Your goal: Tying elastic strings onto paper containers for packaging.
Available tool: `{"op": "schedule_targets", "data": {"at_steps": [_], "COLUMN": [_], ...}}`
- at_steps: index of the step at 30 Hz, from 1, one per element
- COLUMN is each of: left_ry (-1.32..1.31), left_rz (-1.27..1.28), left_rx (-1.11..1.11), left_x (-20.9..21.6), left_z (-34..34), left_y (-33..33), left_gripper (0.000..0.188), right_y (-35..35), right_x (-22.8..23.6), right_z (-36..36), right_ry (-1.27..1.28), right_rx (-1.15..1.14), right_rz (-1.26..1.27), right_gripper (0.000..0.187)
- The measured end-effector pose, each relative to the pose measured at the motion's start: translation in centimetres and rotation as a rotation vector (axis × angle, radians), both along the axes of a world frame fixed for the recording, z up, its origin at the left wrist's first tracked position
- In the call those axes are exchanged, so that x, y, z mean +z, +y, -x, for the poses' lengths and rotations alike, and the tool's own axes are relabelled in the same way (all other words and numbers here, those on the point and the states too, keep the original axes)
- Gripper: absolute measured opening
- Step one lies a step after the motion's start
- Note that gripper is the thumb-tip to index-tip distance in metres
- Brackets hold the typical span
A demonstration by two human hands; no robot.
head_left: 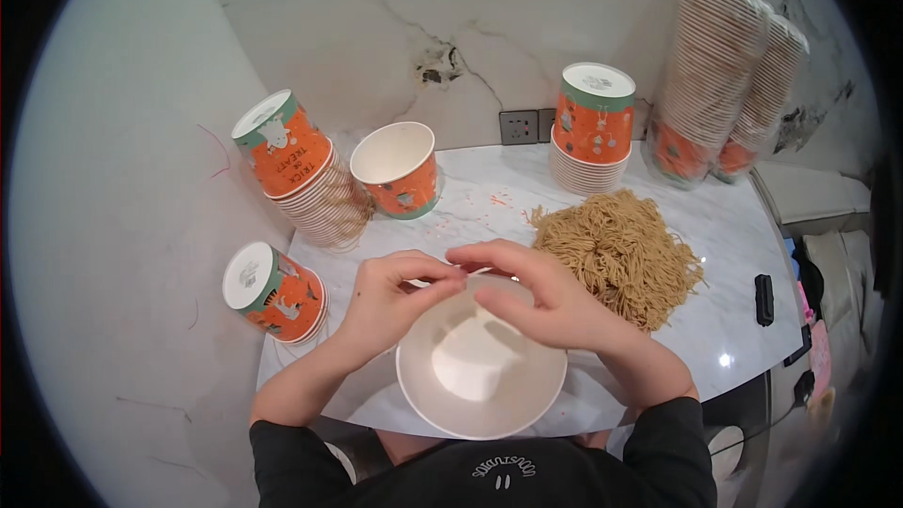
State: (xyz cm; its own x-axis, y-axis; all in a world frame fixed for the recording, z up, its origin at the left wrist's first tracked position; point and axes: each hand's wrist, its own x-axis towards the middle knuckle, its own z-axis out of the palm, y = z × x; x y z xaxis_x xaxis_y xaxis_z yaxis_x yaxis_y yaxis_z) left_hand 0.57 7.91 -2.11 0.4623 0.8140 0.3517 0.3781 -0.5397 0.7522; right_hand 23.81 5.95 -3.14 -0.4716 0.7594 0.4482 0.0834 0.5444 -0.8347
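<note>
The big white bowl (482, 397) is nearest. Over its far rim, the left hand (403, 297) has its fingers together; the right hand's (546, 298) thumb and fingers are apart. Brown string (625, 268) lies right of the bowl, an orange cup (410, 196) behind its left side.

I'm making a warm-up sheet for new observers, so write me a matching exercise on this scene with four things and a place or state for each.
Things
1. Strands
2. Cup stacks in clear wrapping
3. Wall socket
4. White container

Places and states
A. Mouth up, beneath the left hand and the right hand
B. Standing at the back right of the table
C. Tan, in a loose heap
D. Dark, low on the marbled wall

Pairs: 1-C, 2-B, 3-D, 4-A
</note>
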Motion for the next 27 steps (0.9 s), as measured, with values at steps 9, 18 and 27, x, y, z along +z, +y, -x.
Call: {"op": "schedule_targets", "data": {"at_steps": [9,18,27], "left_ry": [-0.41,-0.261,-0.761], "left_rz": [0.786,0.843,0.882], "left_rx": [-0.059,-0.087,0.054], "left_x": [-6.0,-4.3,-5.1], "left_z": [0.7,0.3,-1.8], "left_y": [0.7,1.5,3.2], "left_gripper": [0.015,0.018,0.021], "right_y": [0.5,0.3,0.9], "right_x": [-1.7,-1.5,-0.8], "right_z": [1.7,1.6,0.6], "right_ry": [-0.171,-0.18,-0.264], "right_rx": [-0.105,-0.117,-0.433], "right_rz": [-0.029,-0.021,-0.208], "right_gripper": [0.028,0.056,0.033]}}
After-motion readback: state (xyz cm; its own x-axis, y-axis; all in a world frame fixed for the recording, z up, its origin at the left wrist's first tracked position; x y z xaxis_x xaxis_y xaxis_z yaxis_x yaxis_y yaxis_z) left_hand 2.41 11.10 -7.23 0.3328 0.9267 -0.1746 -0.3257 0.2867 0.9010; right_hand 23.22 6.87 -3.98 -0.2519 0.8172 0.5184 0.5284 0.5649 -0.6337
